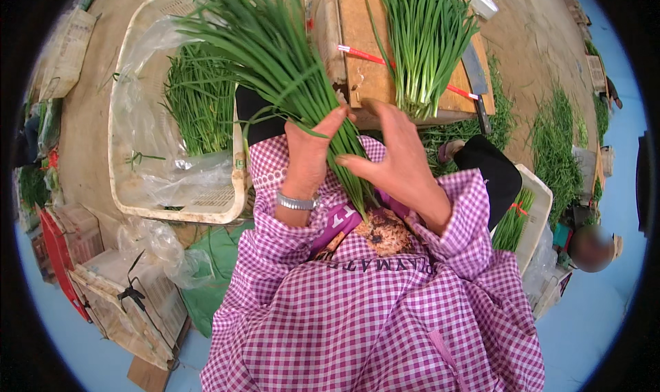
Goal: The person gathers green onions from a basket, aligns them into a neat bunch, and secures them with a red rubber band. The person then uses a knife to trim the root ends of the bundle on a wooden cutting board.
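- Holding a bunch of green stalks [295,65] clamped in the left grip [309,148], from the centre toward the upper left of the frame; gripped around the middle, probably to balance the length.
- Facing it with the right grip [404,151], fingers spread apart, just right of the stems; cannot tell whether pressing on them with the thumb.
- Resting a second bunch [426,41] on the wooden surface [364,86] at upper centre, across a red strip [366,54], probably to leave both strip ends free.
- Find a knife [474,72] just right of that bunch, with handle toward the lower edge, likely for easy reach.
- Keeping loose stalks [199,110] at upper left inside a cream crate [192,216], over clear plastic [141,124], presumably to stay clean.
- Standing a tied bundle [509,227] in a pale crate [540,216] at right, apparently gathered by its red band [518,209].
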Demonstrator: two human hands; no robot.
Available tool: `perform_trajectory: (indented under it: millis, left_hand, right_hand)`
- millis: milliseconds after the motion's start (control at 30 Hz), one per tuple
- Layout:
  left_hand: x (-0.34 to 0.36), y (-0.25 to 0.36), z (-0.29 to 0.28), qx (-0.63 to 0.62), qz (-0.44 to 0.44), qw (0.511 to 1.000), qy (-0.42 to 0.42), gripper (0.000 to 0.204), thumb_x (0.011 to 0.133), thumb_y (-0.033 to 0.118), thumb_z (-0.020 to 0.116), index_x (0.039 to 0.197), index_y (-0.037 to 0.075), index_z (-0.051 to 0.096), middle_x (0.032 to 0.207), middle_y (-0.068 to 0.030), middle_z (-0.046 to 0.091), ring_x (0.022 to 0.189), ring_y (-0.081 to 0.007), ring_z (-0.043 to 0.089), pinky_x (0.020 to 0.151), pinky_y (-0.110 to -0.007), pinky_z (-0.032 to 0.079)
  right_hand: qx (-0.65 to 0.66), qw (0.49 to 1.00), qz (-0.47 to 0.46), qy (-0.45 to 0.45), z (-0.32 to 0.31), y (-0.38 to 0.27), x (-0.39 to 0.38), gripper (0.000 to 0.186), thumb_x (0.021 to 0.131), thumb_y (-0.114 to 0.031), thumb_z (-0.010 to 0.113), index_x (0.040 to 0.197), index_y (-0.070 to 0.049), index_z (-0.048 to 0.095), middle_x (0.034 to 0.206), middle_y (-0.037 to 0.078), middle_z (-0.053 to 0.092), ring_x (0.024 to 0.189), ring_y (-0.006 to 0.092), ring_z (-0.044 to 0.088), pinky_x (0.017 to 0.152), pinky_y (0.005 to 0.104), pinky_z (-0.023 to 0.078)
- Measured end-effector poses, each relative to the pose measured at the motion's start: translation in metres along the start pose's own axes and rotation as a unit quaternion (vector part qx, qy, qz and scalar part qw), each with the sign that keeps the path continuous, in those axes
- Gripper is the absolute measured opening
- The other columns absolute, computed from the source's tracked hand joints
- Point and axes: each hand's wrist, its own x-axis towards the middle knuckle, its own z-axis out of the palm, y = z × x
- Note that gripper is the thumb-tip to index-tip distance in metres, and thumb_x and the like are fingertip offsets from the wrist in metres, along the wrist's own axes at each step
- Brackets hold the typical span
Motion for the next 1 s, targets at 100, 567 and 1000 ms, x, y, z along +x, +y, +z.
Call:
perform_trajectory:
  millis: [100, 567, 1000]
  left_hand:
    - [0.000, -0.011, 0.016, -0.008, 0.082, 0.997, 0.003, 0.021, 0.086, 0.009, 0.056, 0.105, -0.001, 0.056, 0.097, -0.0086, 0.061, 0.084, -0.0167, 0.061, 0.074, -0.030, 0.052]
    - [0.045, -0.020, 0.074, 0.399, 0.390, 0.830, 0.015, 0.046, 0.061, 0.006, 0.067, 0.102, 0.001, 0.048, 0.086, -0.0142, 0.050, 0.086, -0.0328, 0.050, 0.070, -0.041, 0.031]
    - [0.015, 0.065, 0.043, 0.472, 0.249, 0.838, -0.112, 0.080, 0.053, 0.041, 0.082, 0.113, 0.000, 0.048, 0.108, -0.0190, 0.050, 0.107, -0.0327, 0.046, 0.090, -0.042, 0.037]
  right_hand:
    - [0.065, 0.997, 0.019, -0.047, 0.007, -0.015, 0.038, 0.077, 0.058, -0.031, 0.078, 0.115, 0.007, 0.045, 0.101, 0.025, 0.057, 0.096, 0.0396, 0.055, 0.085, 0.0435, 0.043]
    - [0.299, 0.943, 0.034, 0.143, -0.027, -0.015, 0.066, 0.028, 0.082, -0.002, 0.063, 0.110, 0.004, 0.059, 0.108, 0.007, 0.062, 0.096, 0.0139, 0.058, 0.087, 0.0273, 0.044]
    - [0.455, 0.880, 0.126, -0.052, -0.063, -0.017, 0.094, 0.028, 0.082, -0.005, 0.061, 0.107, 0.006, 0.057, 0.084, 0.007, 0.063, 0.078, 0.0141, 0.060, 0.072, 0.0250, 0.047]
